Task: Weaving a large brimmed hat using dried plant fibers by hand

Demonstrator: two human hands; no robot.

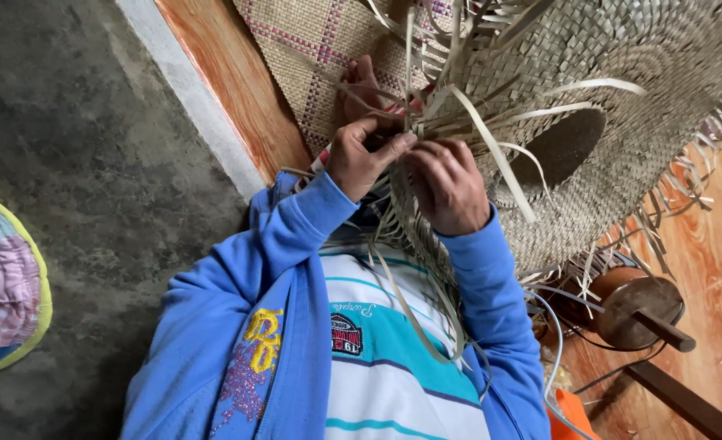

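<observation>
Both hands pinch at the brim: the left hand [363, 159] grips a pale flat straw strip [491, 151], the right hand [446, 186] clamps the round woven straw hat [589, 106] in the lap, and a hard tug could snap that strip.

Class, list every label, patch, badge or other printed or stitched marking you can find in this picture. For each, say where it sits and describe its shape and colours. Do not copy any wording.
Chest patch: on the striped shirt's teal band, small shield-like badge, dark with red and white.
Stitched script: just above the patch, thin dark cursive line.
Jacket embroidery: on the blue jacket front, chunky yellow characters over purple sparkly stitching.
No packages, signs or screens.
</observation>
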